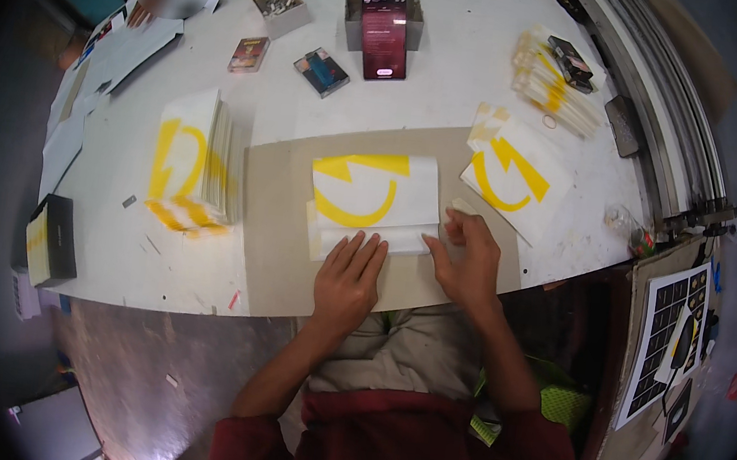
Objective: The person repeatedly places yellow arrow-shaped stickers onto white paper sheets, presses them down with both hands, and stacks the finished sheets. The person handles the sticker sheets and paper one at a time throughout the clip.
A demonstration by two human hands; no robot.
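A white sheet with a yellow printed design point(364, 189) lies on a grey-brown board in front of me, a folded band along its near edge. A pale yellowish strip shows at its left side. My left hand point(350, 273) rests flat on the near fold, fingers stretched out and held side by side. At the sheet's right edge is my right hand point(466, 255), its thumb reaching to the near right corner and its fingers bent, apart from the thumb. I see nothing held in it. A small beige piece point(463, 205) lies by its fingertips.
A stack of similar printed pieces point(204, 161) stands left; more loose pieces point(512, 169) lie right. Beyond are a phone point(384, 36) leaning on a grey box, a small open box point(278, 6) and flat packs. A metal rail point(665, 100) borders the right. Another person's hand shows far left.
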